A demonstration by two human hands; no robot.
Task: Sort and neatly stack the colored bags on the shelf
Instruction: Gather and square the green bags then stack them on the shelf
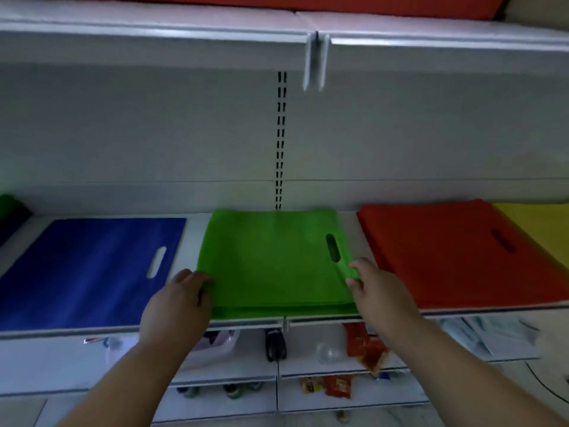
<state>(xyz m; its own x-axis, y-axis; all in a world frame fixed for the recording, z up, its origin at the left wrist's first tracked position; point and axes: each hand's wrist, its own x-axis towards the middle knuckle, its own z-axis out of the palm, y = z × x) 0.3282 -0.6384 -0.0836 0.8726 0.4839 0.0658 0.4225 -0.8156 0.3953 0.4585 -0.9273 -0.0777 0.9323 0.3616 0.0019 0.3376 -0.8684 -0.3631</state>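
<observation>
While both hands grip (opposite edges), green bags (pixel 271 263) lie between.

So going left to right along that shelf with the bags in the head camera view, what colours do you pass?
Dark green bag at the far left edge → blue bag → bright green stack, gripped by the left hand and right hand → red stack → yellow bag.

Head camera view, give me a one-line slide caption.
Both hands, left and right, grip the green bag stack between blue and red stacks.
</observation>
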